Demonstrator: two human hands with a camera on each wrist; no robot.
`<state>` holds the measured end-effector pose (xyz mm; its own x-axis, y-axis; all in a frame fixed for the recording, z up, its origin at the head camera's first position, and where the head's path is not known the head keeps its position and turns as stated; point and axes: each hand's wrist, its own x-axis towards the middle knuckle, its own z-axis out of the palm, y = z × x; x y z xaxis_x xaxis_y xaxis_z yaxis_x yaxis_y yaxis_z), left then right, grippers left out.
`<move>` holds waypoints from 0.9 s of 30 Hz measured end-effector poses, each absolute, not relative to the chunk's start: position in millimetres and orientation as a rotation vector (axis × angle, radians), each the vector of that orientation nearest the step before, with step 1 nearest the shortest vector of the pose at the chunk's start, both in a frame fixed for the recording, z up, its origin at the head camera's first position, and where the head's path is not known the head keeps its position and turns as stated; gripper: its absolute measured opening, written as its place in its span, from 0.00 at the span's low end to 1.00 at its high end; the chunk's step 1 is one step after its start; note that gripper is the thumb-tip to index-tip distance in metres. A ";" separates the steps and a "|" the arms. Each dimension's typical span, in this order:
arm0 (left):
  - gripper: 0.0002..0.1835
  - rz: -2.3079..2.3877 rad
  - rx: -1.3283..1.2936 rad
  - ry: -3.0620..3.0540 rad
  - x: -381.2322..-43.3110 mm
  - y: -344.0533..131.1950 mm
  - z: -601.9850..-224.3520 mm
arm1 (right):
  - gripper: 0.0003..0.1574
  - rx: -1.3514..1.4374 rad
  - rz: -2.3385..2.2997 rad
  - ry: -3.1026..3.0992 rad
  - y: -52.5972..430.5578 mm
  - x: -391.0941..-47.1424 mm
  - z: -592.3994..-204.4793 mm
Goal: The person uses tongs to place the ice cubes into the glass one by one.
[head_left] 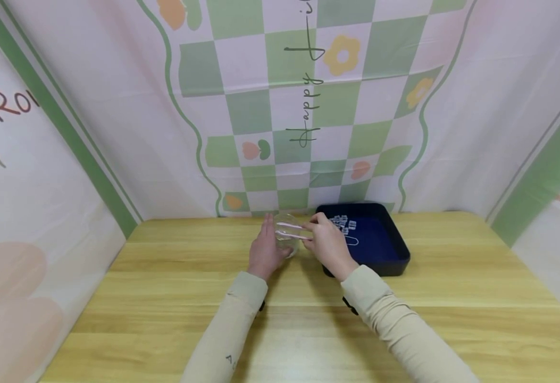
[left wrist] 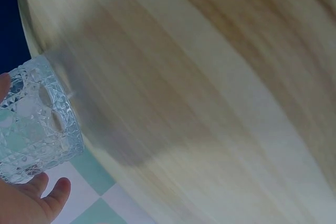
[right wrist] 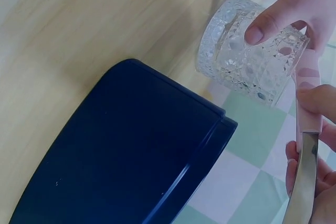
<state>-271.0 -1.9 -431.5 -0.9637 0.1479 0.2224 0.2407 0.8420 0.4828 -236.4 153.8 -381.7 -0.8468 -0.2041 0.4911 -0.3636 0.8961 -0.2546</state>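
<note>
- Green-checked cloth (head_left: 291,106) is hanging behind, dropping right to the wooden table (head_left: 299,330).
- A dark blue tray (head_left: 377,247) is sitting at right, the right hand (head_left: 327,242) blocking its left side.
- Toward the back, the left hand (head_left: 266,247) is gripping a clear faceted glass (right wrist: 244,59).
- The right hand is pinching tongs (right wrist: 303,174), pale tips reaching the glass.
- Small clear pieces (head_left: 351,225) are lying in the tray.

Head view: from my head, facing forward and down on the flat, yellowish wood-grain desk (head_left: 165,298). Left and right wrist views: close, tilted, sharing the clear, faceted glass tumbler (right wrist: 242,59).
</note>
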 end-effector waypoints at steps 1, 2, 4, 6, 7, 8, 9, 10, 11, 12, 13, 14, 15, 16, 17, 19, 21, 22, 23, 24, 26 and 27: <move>0.57 -0.780 -0.303 -2.846 -271.0 -1.7 -431.6 | 0.18 0.409 0.471 -2.602 154.1 -236.1 -380.9; 0.57 -0.781 -0.302 -2.848 -271.0 -1.5 -431.7 | 0.18 0.405 0.474 -2.606 154.6 -236.0 -380.0; 0.57 -0.789 -0.299 -2.854 -270.7 -1.3 -431.4 | 0.18 0.396 0.476 -2.618 156.4 -235.5 -378.2; 0.57 -0.801 -0.296 -2.861 -270.3 -1.2 -430.9 | 0.18 0.385 0.482 -2.626 158.8 -235.3 -376.0; 0.57 -0.802 -0.296 -2.865 -270.1 -1.1 -430.6 | 0.18 0.380 0.487 -2.630 160.3 -235.3 -375.0; 0.57 -0.802 -0.296 -2.867 -270.0 -1.0 -430.4 | 0.18 0.373 0.492 -2.635 161.8 -235.2 -373.9; 0.57 -0.803 -0.296 -2.867 -269.8 -1.0 -430.2 | 0.18 0.365 0.492 -2.641 163.5 -235.4 -372.9; 0.57 -0.802 -0.296 -2.868 -269.7 -0.9 -430.2 | 0.18 0.358 0.499 -2.648 165.1 -235.6 -372.0; 0.57 -0.799 -0.295 -2.867 -269.8 -0.8 -430.3 | 0.19 0.349 0.502 -2.652 166.8 -236.0 -371.0; 0.57 -0.795 -0.294 -2.866 -269.9 -0.6 -430.5 | 0.19 0.342 0.507 -2.658 168.7 -236.3 -370.1; 0.57 -0.789 -0.293 -2.869 -270.1 -0.5 -430.8 | 0.19 0.334 0.510 -2.661 170.6 -237.0 -369.2; 0.57 -0.785 -0.291 -2.867 -270.2 -0.5 -431.1 | 0.19 0.323 0.511 -2.662 172.6 -237.7 -368.4; 0.57 -0.784 -0.290 -2.869 -270.4 -0.3 -431.3 | 0.19 0.314 0.512 -2.661 174.8 -238.5 -367.7; 0.57 -0.786 -0.289 -2.869 -270.5 -0.2 -431.4 | 0.19 0.303 0.517 -2.661 177.1 -239.0 -366.9; 0.57 -0.787 -0.288 -2.869 -270.6 0.0 -431.5 | 0.19 0.290 0.523 -2.658 179.9 -239.7 -366.2; 0.57 -0.789 -0.289 -2.872 -270.8 0.1 -431.8 | 0.19 0.261 0.533 -2.656 185.7 -241.1 -365.2; 0.57 -0.794 -0.289 -2.872 -271.0 0.3 -431.8 | 0.19 0.230 0.537 -2.655 192.5 -242.2 -364.5; 0.57 -0.796 -0.289 -2.872 -271.1 0.4 -431.8 | 0.19 0.213 0.537 -2.657 196.2 -243.0 -364.6; 0.57 -0.796 -0.288 -2.874 -271.1 0.5 -431.8 | 0.19 0.200 0.535 -2.656 200.0 -243.7 -365.0; 0.57 -0.796 -0.286 -2.876 -271.1 0.5 -431.9 | 0.19 0.186 0.529 -2.660 203.6 -244.4 -365.2; 0.58 -0.792 -0.282 -2.884 -271.1 0.7 -431.6 | 0.19 0.157 0.515 -2.659 211.1 -245.4 -366.6; 0.58 -0.793 -0.278 -2.890 -271.1 0.8 -431.4 | 0.19 0.144 0.512 -2.661 214.6 -245.9 -367.2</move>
<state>-271.1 0.8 -431.4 -0.9743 0.1422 0.1749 0.2116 0.8446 0.4919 -245.9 214.6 -367.2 -0.9044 -0.0211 0.4262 -0.1778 0.9266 -0.3313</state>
